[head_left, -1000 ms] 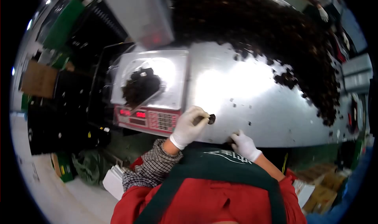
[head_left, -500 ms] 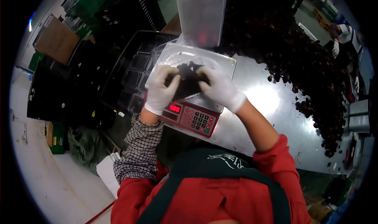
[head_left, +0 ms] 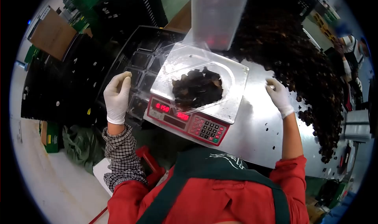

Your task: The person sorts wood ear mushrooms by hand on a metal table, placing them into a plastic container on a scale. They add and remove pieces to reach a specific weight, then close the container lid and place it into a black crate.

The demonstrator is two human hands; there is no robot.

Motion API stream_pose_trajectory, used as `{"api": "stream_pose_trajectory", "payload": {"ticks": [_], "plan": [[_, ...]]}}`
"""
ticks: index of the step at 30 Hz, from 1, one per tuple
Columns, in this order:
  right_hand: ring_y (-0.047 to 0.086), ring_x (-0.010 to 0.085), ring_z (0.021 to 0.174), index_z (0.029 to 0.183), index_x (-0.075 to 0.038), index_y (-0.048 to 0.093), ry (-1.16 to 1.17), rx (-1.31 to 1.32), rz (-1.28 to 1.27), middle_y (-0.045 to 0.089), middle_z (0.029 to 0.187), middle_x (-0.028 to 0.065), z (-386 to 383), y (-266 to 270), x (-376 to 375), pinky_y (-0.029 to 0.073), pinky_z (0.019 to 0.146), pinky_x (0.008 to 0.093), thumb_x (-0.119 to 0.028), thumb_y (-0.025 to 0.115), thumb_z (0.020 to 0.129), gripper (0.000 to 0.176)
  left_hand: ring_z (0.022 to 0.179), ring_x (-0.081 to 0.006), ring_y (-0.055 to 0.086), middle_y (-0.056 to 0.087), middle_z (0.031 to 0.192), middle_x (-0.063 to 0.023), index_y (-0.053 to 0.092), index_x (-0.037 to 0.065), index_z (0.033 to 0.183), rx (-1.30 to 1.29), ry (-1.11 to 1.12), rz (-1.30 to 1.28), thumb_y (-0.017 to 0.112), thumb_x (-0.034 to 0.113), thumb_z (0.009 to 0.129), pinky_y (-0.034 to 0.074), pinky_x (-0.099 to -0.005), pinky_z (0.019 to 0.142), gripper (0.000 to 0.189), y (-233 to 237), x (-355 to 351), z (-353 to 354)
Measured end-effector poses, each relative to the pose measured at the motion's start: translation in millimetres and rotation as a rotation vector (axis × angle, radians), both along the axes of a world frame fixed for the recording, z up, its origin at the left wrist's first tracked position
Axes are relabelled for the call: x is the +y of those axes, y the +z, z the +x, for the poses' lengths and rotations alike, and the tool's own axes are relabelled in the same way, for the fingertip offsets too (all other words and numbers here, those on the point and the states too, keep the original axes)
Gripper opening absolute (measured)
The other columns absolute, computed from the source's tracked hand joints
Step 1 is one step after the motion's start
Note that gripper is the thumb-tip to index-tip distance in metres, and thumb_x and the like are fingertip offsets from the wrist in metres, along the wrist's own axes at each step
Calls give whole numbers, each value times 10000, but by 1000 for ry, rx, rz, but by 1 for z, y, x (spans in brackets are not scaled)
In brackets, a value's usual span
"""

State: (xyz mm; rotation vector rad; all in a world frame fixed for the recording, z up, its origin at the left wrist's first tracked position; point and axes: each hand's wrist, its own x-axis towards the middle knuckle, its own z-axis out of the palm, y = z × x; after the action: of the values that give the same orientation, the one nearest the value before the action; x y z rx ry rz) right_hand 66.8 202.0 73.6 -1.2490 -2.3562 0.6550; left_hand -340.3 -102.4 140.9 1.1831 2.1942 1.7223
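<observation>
A clear plastic tray (head_left: 227,81) holding a heap of dark, leathery, fungus-like pieces (head_left: 199,89) rests on the metal pan of a red electronic scale (head_left: 185,123). The scale's red display reads about 0.150 on the left. My left hand (head_left: 117,98), in a white glove, is raised left of the scale near the black crate; its thumb and forefinger are pressed together with nothing visible between them. Off to the right, my gloved right hand (head_left: 280,96) hovers over the metal table beside the large dark pile, fingers loosely curled and apart, holding nothing visible.
A tall translucent bin (head_left: 218,19) stands behind the scale. Clear lidded boxes (head_left: 139,60) fill a black crate at left. The big pile of dark pieces (head_left: 307,62) covers the table's far right. A co-worker's gloved hand (head_left: 347,68) shows at the right edge.
Both hands have come off the dark pieces on the scale, the left moving left and the right moving right. The heap is now uncovered, and the display has changed.
</observation>
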Motion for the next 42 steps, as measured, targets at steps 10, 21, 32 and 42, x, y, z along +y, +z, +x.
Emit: {"api": "stream_pose_trajectory", "payload": {"ticks": [10,21,32,42], "plan": [[630,250,1025,1115,-23,646,-283,-95,-225,671,1079,137,86,-94,48,475,899,334,-189,612,840,322,734,-64,561,679,955,-47,657,-30,1040,-217,172,-69,592,62,914,452,-187,683,169,-45,-28,-11],[614,299,929,1103,-82,645,-211,-55,-58,616,1058,124,8,-69,86,490,836,369,-188,607,828,297,705,-54,541,666,943,-32,648,-10,1060,-167,148,-135,561,90,943,440,-188,651,177,-78,-17,-20],[615,320,974,1151,-128,600,23,-196,-128,608,1111,115,-124,-77,115,499,833,399,-265,623,837,343,722,-58,559,676,965,-49,643,-14,1076,-251,193,-182,564,107,947,453,-190,658,193,-89,-10,-7],[615,204,761,954,-51,633,64,222,-187,624,846,81,-117,-64,128,505,693,311,-99,641,811,151,749,-70,580,674,943,-46,645,-27,1054,-278,233,-173,571,73,935,470,-192,692,172,-76,-8,-3]]}}
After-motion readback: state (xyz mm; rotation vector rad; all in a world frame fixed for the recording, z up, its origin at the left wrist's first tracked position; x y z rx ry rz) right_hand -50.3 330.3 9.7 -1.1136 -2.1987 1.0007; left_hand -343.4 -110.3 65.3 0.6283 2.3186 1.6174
